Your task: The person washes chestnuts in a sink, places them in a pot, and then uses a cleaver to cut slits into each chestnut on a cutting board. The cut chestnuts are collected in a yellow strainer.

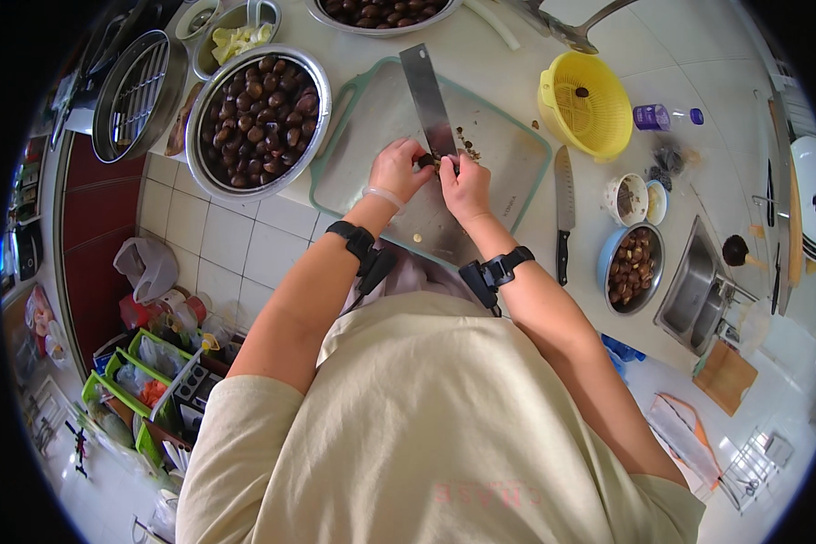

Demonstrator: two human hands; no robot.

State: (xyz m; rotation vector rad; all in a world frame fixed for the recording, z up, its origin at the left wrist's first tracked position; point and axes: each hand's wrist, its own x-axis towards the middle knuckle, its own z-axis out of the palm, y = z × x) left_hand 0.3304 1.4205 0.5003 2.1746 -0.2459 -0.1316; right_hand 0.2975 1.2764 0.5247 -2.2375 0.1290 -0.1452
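Observation:
My left hand (396,175) pinches a dark brown chestnut (426,160) over the middle of a cutting board (367,129) with a green rim. Just to its right, my right hand (467,187) is closed around the near end of a cleaver (427,95), whose wide blade points away from me. The blade's lower part is right beside the chestnut; whether they touch is hidden by my fingers. Dark shell crumbs (467,144) lie on the board past my right hand. A pale bit (417,238) rests closer to me.
Left of the board stands a steel bowl (323,102) full of chestnuts. To the right are a kitchen knife (565,197), a yellow colander (549,102) holding one chestnut, a plastic bottle (653,117), a blue bowl (606,255) of chestnuts and a sink (683,289).

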